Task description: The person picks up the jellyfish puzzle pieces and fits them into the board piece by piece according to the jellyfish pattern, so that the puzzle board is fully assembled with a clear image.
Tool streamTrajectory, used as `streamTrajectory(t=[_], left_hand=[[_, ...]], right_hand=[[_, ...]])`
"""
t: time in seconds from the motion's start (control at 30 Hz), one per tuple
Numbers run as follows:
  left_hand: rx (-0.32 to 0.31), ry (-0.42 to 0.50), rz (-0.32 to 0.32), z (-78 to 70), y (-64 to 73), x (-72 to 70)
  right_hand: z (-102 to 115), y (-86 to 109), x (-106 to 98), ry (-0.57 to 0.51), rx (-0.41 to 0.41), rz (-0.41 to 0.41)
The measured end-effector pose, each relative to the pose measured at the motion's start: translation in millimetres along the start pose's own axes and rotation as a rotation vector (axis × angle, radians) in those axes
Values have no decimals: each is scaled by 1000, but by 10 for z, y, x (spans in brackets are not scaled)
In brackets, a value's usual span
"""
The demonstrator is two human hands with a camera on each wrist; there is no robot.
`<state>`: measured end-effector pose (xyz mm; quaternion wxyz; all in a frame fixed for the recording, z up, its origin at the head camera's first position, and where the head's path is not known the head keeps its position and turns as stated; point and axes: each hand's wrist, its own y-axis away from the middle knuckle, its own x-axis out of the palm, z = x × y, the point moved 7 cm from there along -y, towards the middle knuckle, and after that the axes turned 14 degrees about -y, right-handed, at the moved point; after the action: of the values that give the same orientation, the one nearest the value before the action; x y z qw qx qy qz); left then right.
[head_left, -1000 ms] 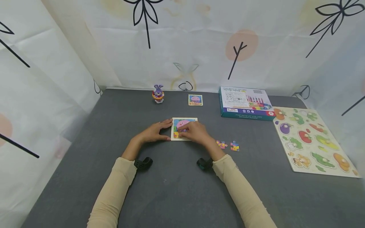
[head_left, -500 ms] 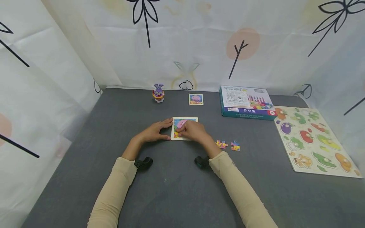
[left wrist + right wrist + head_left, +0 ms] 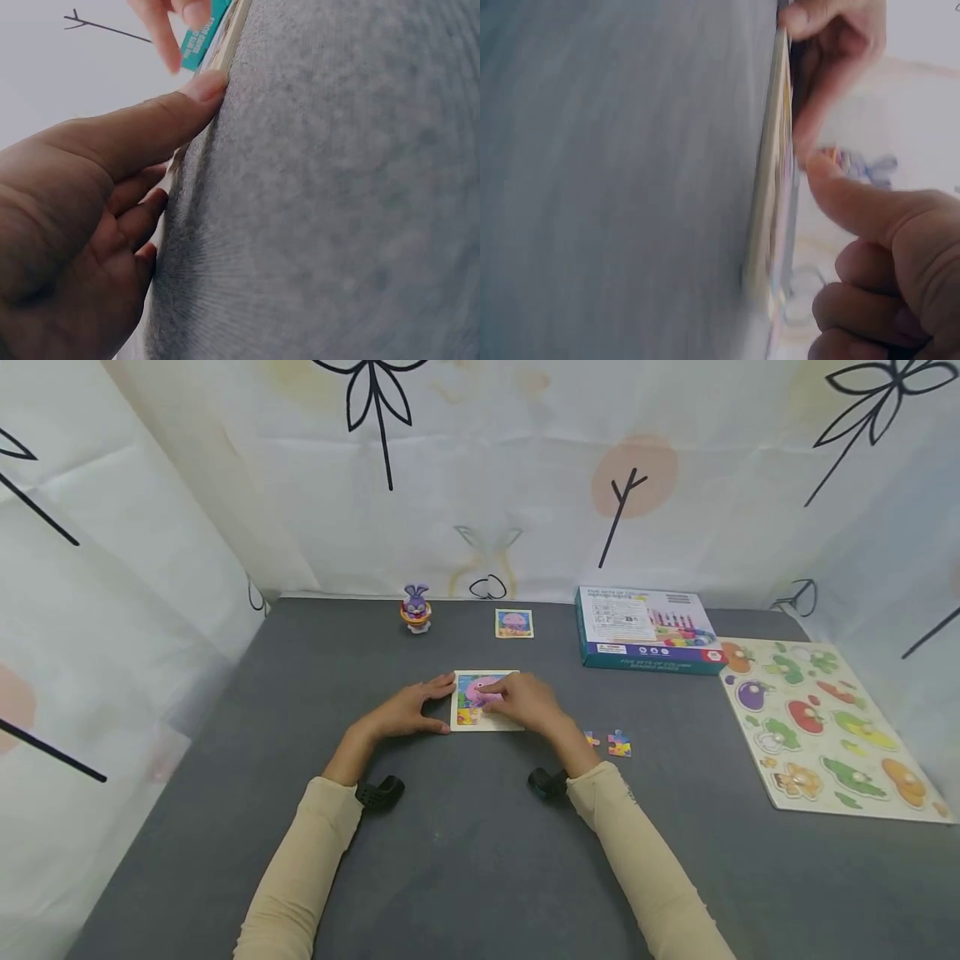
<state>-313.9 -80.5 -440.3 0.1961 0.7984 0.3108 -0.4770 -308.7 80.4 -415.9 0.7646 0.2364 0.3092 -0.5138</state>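
Observation:
A small jigsaw puzzle (image 3: pixel 465 717) in a pale frame lies on the dark table, showing a pink cartoon figure. My left hand (image 3: pixel 408 708) rests at the frame's left edge with fingers spread; its thumb (image 3: pixel 176 112) touches the frame's side in the left wrist view. Over the puzzle's right part is my right hand (image 3: pixel 525 703), index finger and thumb extended and apart, nothing visible between them. Its other fingers (image 3: pixel 870 307) are curled in the right wrist view. Part of the puzzle is hidden under this hand. Loose jigsaw pieces (image 3: pixel 619 743) lie beside the right forearm, which partly covers one.
Behind the puzzle are a small picture card (image 3: pixel 514 624) and a purple rabbit figurine (image 3: pixel 416 608). A boxed game (image 3: pixel 648 631) sits at the back right, beside a large vegetable puzzle board (image 3: pixel 840 735). Patterned white cloth (image 3: pixel 487 468) hangs around the table.
My right hand has shifted a little right over the puzzle, and its thumb and index finger have parted. More of the pink picture shows. The left hand stays at the frame.

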Motion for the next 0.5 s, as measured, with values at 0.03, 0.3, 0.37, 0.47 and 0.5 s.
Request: streamTrajectory(t=[0.03,0.3,0.37,0.47,0.5], left_hand=[[11,-1,-9,-9,1,1],[8,34,23,-57,-28,44],[-2,30,28,-56,-41,60],[-2,18,27,-53,-57,79],[0,17,25,-51,-60,83]], right_hand=[[-36,32,-47,-8,13,-10],[-375,305,-327,-105,65,-4],[-464,379,-404,-115,74,-10],[-594,495,-514,-112,98,-16],[-630,535,-548,-110,102,-15]])
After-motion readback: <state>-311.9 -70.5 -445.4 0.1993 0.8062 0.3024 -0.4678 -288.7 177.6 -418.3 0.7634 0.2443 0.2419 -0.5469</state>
